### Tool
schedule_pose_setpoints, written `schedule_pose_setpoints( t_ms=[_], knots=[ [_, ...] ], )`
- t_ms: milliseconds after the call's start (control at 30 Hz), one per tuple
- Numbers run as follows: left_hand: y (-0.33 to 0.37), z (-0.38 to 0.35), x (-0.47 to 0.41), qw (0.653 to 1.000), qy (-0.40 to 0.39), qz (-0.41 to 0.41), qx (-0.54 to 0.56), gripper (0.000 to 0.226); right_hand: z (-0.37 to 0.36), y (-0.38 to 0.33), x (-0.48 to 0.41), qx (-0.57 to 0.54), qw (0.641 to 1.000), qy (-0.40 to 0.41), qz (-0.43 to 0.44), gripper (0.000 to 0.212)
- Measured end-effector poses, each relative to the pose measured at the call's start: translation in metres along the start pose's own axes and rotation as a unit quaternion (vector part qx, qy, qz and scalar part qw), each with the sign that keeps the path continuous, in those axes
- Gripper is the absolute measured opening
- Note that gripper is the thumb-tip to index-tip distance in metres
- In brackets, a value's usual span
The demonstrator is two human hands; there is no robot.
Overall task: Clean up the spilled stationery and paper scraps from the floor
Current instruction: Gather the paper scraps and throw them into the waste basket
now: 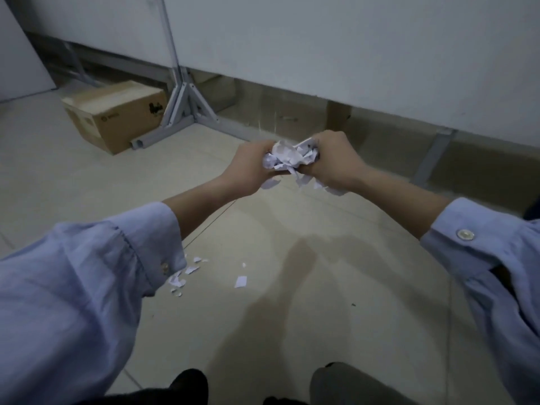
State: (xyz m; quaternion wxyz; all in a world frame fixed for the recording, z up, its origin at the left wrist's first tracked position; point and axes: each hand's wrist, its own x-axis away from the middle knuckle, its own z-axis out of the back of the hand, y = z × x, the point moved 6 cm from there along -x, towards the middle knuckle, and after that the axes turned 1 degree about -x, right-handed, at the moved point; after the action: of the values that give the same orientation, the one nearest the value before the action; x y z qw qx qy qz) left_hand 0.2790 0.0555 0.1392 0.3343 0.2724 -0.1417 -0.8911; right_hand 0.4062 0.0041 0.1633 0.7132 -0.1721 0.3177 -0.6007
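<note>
A crumpled bundle of white paper scraps (287,156) is held in the air at the centre of the view, squeezed between both hands. My left hand (252,168) grips it from the left and my right hand (333,162) from the right, fingers curled around the paper. A few shreds dangle below the bundle. On the beige tiled floor lower left, beside my left sleeve, lie several small loose paper scraps (187,273), and a single larger scrap (241,282) lies a little to their right. No stationery is visible.
A cardboard box (114,115) stands on the floor at the back left next to a grey metal stand (187,109). White partition panels (350,54) run along the back. My legs and dark shoes (190,384) show at the bottom edge.
</note>
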Motion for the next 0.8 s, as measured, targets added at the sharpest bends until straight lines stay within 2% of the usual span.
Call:
schedule_pose_setpoints(
  t_ms=[33,133,233,300,400,533,667,800],
  knots=[
    [0.008,0.001,-0.004,1.000,0.003,-0.003,0.010,0.054,0.007,0.000,0.003,-0.003,1.000,0.003,-0.001,0.010],
    [0.040,0.001,-0.022,0.999,-0.002,-0.013,0.037,0.030,0.041,0.002,0.020,-0.011,1.000,0.028,-0.007,0.010],
    [0.076,-0.002,-0.042,0.998,-0.009,-0.018,0.062,0.023,0.079,0.009,0.036,-0.003,0.998,0.052,-0.020,0.008],
    [0.097,-0.004,-0.055,0.997,-0.002,-0.022,0.070,0.023,0.100,0.012,0.045,-0.004,0.997,0.064,-0.030,0.011],
    [0.124,-0.010,-0.073,0.997,0.001,-0.037,0.067,0.022,0.131,0.018,0.061,-0.008,0.994,0.099,-0.049,0.026],
    [0.168,-0.021,-0.098,0.996,-0.015,-0.079,0.040,0.021,0.174,0.031,0.087,0.013,0.988,0.137,-0.071,0.021],
    [0.226,-0.037,-0.113,0.991,-0.038,-0.116,0.049,0.022,0.214,0.049,0.120,0.065,0.980,0.168,-0.088,0.004],
    [0.280,-0.068,-0.127,0.984,-0.065,-0.148,0.073,0.026,0.251,0.073,0.160,0.127,0.963,0.205,-0.117,0.016]
  ],
)
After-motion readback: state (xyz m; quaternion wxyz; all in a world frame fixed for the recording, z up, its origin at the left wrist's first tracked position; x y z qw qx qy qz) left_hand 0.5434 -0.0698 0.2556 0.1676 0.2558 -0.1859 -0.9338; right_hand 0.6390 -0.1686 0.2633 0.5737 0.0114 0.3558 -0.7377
